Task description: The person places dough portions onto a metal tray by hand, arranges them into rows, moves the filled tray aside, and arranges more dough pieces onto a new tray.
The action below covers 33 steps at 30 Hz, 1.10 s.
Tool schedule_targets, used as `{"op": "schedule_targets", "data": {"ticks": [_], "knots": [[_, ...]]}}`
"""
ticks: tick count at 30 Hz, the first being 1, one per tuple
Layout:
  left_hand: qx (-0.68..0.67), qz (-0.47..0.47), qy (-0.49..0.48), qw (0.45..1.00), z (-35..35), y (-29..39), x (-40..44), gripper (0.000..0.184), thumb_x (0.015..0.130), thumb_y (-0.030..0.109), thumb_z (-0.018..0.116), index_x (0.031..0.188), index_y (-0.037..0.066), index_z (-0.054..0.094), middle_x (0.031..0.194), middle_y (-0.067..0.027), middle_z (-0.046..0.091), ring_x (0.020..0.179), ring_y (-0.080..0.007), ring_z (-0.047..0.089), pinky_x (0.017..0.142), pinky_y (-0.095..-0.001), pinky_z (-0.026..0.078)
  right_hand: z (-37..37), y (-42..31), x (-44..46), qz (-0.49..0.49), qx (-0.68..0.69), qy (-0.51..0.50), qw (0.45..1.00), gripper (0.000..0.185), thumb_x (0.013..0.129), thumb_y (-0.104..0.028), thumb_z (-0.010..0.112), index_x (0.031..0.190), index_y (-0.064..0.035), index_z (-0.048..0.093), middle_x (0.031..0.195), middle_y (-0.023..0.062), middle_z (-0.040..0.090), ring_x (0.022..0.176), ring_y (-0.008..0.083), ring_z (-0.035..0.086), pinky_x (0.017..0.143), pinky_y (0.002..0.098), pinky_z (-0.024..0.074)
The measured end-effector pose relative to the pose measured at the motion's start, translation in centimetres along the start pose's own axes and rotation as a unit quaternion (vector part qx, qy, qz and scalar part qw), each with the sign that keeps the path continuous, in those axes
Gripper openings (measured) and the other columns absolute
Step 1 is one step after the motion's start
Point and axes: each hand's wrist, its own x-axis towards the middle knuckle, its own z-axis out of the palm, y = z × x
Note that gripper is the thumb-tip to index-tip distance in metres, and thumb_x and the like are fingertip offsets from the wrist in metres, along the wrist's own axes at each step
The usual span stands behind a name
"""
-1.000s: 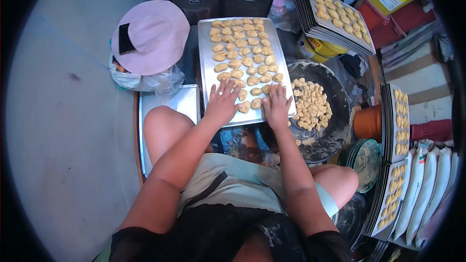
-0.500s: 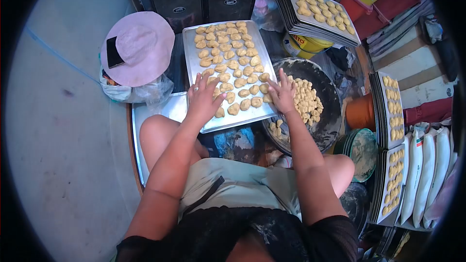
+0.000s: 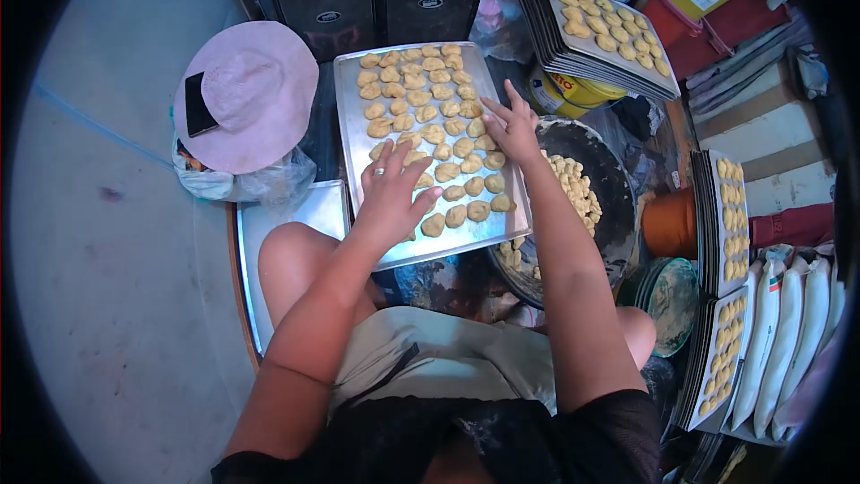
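Note:
A metal baking tray [image 3: 488, 231] with rows of pale yellow dough pieces [image 3: 456, 215] lies in front of me, its near edge above my lap. My left hand [image 3: 394, 193] is over the tray's left side, fingers apart on or just above the dough there, a ring on one finger. At the right edge, my right hand [image 3: 512, 130] has its fingers spread, with fingertips at the end pieces of the middle rows. Whether the fingers press the dough is hard to tell. Beside the tray, partly under my right forearm, is a black basin [image 3: 618, 181] holding many smaller dough lumps [image 3: 578, 190].
Stacked trays of dough [image 3: 618, 27] rest on a yellow bucket [image 3: 573, 94] at back right; more stacked trays [image 3: 730, 215] stand far right. A pink hat [image 3: 260, 90] with a phone [image 3: 199, 108] lies left. Black speakers [image 3: 327, 0] stand behind, another metal tray [image 3: 305, 215] at left.
My right hand has moved away from me along the tray's right edge. My left hand has shifted slightly right and nearer to me. The view has tilted a little.

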Motion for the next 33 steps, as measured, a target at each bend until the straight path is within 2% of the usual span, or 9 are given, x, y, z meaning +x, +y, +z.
{"op": "schedule_targets", "data": {"ticks": [5, 15, 18, 21, 23, 25, 27, 31, 33], "knots": [[0.009, 0.009, -0.013, 1.000, 0.3, 0.0, 0.6, 0.052, 0.093, 0.043, 0.062, 0.135, 0.014, 0.057, 0.150, -0.0195, 0.037, 0.145, -0.0406, 0.023, 0.113, -0.0549, 0.018, 1.8, 1.0, 2.2, -0.003, -0.040, -0.086, 0.996, 0.029, 0.092, -0.041, 0.064, 0.119, -0.0327, 0.072, 0.157, 0.0129, 0.033, 0.138, 0.0301, 0.035, 0.112, 0.0515, 0.0181], [0.003, 0.022, -0.034, 0.999, -0.4, 1.3, 0.9, 0.050, 0.092, 0.042, 0.062, 0.130, 0.011, 0.060, 0.151, -0.0180, 0.036, 0.145, -0.0407, 0.023, 0.112, -0.0532, 0.020, 5.5, 0.2, 8.6, 0.101, -0.059, -0.022, 0.993, 0.035, 0.091, -0.045, 0.063, 0.124, -0.0328, 0.069, 0.155, 0.0128, 0.033, 0.138, 0.0316, 0.036, 0.111, 0.0536, 0.0208], [0.009, 0.018, -0.035, 0.999, -0.9, 1.7, 0.6, 0.049, 0.091, 0.042, 0.063, 0.130, 0.012, 0.061, 0.152, -0.0174, 0.035, 0.146, -0.0405, 0.023, 0.112, -0.0527, 0.020, 5.3, -0.9, 9.3, 0.109, 0.092, 0.113, 0.983, 0.034, 0.091, -0.042, 0.063, 0.122, -0.0299, 0.069, 0.153, 0.0138, 0.036, 0.136, 0.0326, 0.037, 0.111, 0.0550, 0.0198], [-0.002, 0.033, -0.001, 0.999, -1.8, 1.5, 0.2, 0.050, 0.091, 0.042, 0.064, 0.132, 0.014, 0.060, 0.153, -0.0155, 0.035, 0.147, -0.0401, 0.021, 0.113, -0.0535, 0.018, 2.0, -3.9, 7.6, 0.003, 0.137, 0.240, 0.961, 0.031, 0.085, -0.027, 0.073, 0.112, -0.0110, 0.070, 0.123, 0.0141, 0.059, 0.115, 0.0289, 0.054, 0.097, 0.0370, 0.0416], [-0.010, 0.040, 0.047, 0.998, -4.4, 0.8, -0.8, 0.049, 0.090, 0.038, 0.066, 0.132, 0.016, 0.060, 0.154, -0.0147, 0.034, 0.148, -0.0388, 0.019, 0.114, -0.0542, 0.016, 0.4, -8.4, 4.2, 0.030, 0.252, 0.218, 0.942, 0.014, 0.081, -0.008, 0.073, 0.092, -0.0027, 0.066, 0.085, 0.0068, 0.059, 0.078, 0.0158, 0.055, 0.072, 0.0285, 0.0457], [0.006, 0.034, 0.178, 0.983, -9.4, -0.8, -2.5, 0.046, 0.089, 0.032, 0.068, 0.129, 0.010, 0.062, 0.147, -0.0161, 0.043, 0.144, -0.0365, 0.029, 0.113, -0.0480, 0.024, -0.1, -11.3, -0.1, -0.011, 0.232, 0.136, 0.963, 0.013, 0.082, -0.007, 0.072, 0.094, -0.0021, 0.068, 0.071, 0.0041, 0.059, 0.071, 0.0162, 0.058, 0.072, 0.0280, 0.0472], [-0.015, -0.010, 0.329, 0.944, -13.9, -4.5, -5.5, 0.041, 0.090, 0.029, 0.068, 0.124, 0.006, 0.063, 0.139, -0.0157, 0.052, 0.134, -0.0316, 0.042, 0.107, -0.0407, 0.034, -1.0, -13.2, -3.9, -0.076, 0.151, 0.021, 0.985, 0.042, 0.082, -0.009, 0.073, 0.124, -0.0133, 0.066, 0.130, 0.0153, 0.062, 0.111, 0.0284, 0.061, 0.098, 0.0387, 0.0403], [-0.047, -0.294, 0.401, 0.867, -12.9, -17.0, -16.8, 0.028, 0.091, 0.022, 0.067, 0.110, 0.001, 0.068, 0.111, -0.0178, 0.067, 0.095, -0.0278, 0.064, 0.080, -0.0381, 0.049, -1.2, -13.9, -7.1, -0.104, 0.181, -0.082, 0.975, 0.046, 0.082, -0.007, 0.073, 0.127, -0.0160, 0.064, 0.154, 0.0156, 0.040, 0.129, 0.0306, 0.051, 0.107, 0.0484, 0.0304], [-0.026, -0.447, 0.222, 0.866, -7.4, -28.1, -25.3, 0.038, 0.088, 0.029, 0.068, 0.112, 0.000, 0.067, 0.113, -0.0209, 0.066, 0.100, -0.0347, 0.064, 0.087, -0.0423, 0.050, -1.9, -15.0, -7.0, -0.099, 0.193, -0.086, 0.972, 0.041, 0.083, -0.007, 0.072, 0.123, -0.0135, 0.066, 0.144, 0.0158, 0.050, 0.126, 0.0310, 0.054, 0.105, 0.0440, 0.0368]]}}
